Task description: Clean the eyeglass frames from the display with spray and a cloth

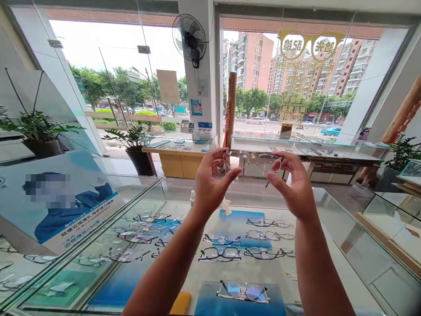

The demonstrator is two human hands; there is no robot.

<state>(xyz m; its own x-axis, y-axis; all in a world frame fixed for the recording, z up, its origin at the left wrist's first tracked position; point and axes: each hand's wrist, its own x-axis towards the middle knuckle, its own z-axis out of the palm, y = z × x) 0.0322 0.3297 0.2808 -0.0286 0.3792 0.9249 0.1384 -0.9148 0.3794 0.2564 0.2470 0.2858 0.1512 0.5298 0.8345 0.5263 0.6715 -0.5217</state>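
Note:
A pair of thin metal-framed eyeglasses point(253, 157) is held up in front of me, above the glass display counter. My left hand point(213, 175) grips its left side, the thumb below the lens and fingers behind the rim. On the other side, my right hand point(291, 182) pinches the right end between thumb and curled fingers. The lenses are clear, and the window scene shows beyond them. Below my arms, another pair of glasses point(243, 291) lies on a blue card point(205, 303). Dark-framed glasses point(219, 253) sit a little farther back.
Several more eyeglasses point(136, 238) lie in rows at the left. A small spray bottle point(192, 197) and crumpled tissue point(226, 206) stand near the counter's far edge. A poster board point(59, 206) leans at left; potted plants point(140, 151) and a wall fan point(190, 39) are beyond.

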